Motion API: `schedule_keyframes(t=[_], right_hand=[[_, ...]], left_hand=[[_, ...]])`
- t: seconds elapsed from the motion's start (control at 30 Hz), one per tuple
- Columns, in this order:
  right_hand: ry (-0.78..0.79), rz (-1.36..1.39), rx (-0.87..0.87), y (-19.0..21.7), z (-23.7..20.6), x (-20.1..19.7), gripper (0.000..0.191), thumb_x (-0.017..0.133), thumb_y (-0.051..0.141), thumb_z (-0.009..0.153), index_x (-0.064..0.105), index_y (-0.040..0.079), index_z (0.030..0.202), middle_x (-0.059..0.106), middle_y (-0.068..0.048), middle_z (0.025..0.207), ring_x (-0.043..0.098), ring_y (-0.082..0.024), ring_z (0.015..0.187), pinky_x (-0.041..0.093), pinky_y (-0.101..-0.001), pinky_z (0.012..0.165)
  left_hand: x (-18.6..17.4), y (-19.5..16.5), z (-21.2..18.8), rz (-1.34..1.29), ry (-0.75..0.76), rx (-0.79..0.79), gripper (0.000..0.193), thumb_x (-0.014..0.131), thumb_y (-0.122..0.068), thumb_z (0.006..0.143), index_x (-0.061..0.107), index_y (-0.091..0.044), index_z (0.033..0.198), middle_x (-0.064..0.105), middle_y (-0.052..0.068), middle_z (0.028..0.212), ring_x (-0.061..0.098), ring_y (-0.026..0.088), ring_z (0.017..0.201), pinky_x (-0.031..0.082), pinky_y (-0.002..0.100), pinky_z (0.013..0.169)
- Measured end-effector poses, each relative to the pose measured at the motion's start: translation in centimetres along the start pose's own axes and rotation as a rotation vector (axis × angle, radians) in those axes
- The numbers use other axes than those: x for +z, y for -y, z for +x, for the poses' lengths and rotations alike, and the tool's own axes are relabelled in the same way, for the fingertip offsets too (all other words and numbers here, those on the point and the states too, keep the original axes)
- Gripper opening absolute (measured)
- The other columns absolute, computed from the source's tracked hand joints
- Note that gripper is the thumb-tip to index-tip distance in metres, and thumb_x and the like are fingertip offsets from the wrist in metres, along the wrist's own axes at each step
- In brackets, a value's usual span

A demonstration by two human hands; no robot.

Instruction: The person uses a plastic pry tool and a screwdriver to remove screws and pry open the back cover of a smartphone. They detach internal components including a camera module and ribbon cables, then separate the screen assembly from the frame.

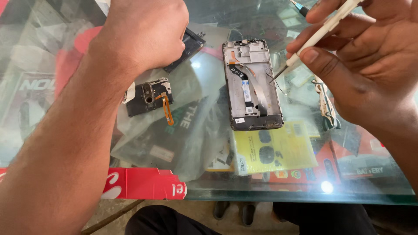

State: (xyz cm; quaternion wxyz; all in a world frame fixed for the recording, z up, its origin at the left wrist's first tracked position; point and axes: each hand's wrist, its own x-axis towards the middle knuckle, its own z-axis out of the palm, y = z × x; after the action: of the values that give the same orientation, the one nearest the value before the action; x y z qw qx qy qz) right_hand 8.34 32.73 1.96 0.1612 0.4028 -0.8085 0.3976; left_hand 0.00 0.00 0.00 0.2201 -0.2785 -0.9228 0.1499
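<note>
— Where is the phone frame (252, 85)?

— Mid-table, long axis toward the far edge, just left of the right hand (361, 65), which pinches a white screwdriver (320, 32).

— The left hand (146, 32)?

— Fisted; contents hidden.

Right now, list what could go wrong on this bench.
1. The white-handled screwdriver in the right hand has its tip beside thin loose wires on the opened phone frame; a slip could snag or tear them or the grey flex strip.
2. The left hand is closed over a dark part near the camera cover plate; its orange flex could get bent.
</note>
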Motion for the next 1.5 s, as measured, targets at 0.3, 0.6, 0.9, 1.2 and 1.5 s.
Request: schedule_keyframes(t=[0.3, 0.6, 0.9, 1.2, 1.5], right_hand=[[-0.034, 0.039, 0.016, 3.6, 1.4, 0.9, 0.02, 0.058, -0.01, 0.112, 0.046, -0.006, 0.128, 0.051, -0.016, 0.136, 0.07, -0.029, 0.118, 0.067, -0.0379, 0.101], [-0.07, 0.049, -0.01, 1.8, 0.1, 0.1, 0.023, 0.064, -0.008, 0.11, 0.049, -0.008, 0.128, 0.054, -0.017, 0.133, 0.072, -0.027, 0.116, 0.068, -0.0352, 0.099], [-0.071, 0.091, 0.012, 0.2, -0.1, -0.4, 0.039, 0.072, -0.006, 0.102, 0.044, -0.008, 0.13, 0.058, -0.019, 0.125, 0.073, -0.024, 0.106, 0.068, -0.0324, 0.091], [0.006, 0.083, -0.085, 0.1, 0.5, 0.7, 0.085, 0.075, -0.012, 0.095, 0.014, 0.007, 0.152, 0.06, -0.024, 0.117, 0.072, -0.03, 0.108, 0.07, -0.0365, 0.089], [0.118, 0.147, -0.12, 0.7, 0.7, 4.8, 0.081, 0.074, -0.011, 0.093, 0.016, 0.01, 0.145, 0.064, -0.023, 0.113, 0.078, -0.03, 0.103, 0.068, -0.0384, 0.09]], left_hand=[[-3.2, 2.2, -1.7, -0.028, -0.045, 0.028, 0.02, 0.077, -0.018, 0.063, 0.076, -0.003, 0.076, 0.068, 0.014, 0.067, 0.066, 0.032, 0.062, 0.052, 0.044, 0.056], [-5.3, -1.0, -0.2, -0.502, 0.079, -0.009, 0.017, 0.085, -0.025, 0.078, 0.082, -0.011, 0.086, 0.071, 0.012, 0.071, 0.068, 0.031, 0.063, 0.053, 0.045, 0.064], [-7.3, -6.8, 2.1, -0.857, 0.395, 0.271, 0.029, 0.089, -0.013, 0.059, 0.082, -0.013, 0.086, 0.074, 0.005, 0.071, 0.072, 0.021, 0.069, 0.056, 0.036, 0.065], [-6.7, -7.3, 2.8, -0.915, 0.369, 0.309, 0.017, 0.087, -0.016, 0.064, 0.084, -0.017, 0.08, 0.076, 0.004, 0.072, 0.073, 0.019, 0.066, 0.056, 0.035, 0.062], [-4.4, -6.1, 0.9, -1.072, 0.391, 0.299, 0.015, 0.084, -0.007, 0.067, 0.083, -0.013, 0.081, 0.078, 0.003, 0.073, 0.075, 0.013, 0.064, 0.057, 0.03, 0.061]])
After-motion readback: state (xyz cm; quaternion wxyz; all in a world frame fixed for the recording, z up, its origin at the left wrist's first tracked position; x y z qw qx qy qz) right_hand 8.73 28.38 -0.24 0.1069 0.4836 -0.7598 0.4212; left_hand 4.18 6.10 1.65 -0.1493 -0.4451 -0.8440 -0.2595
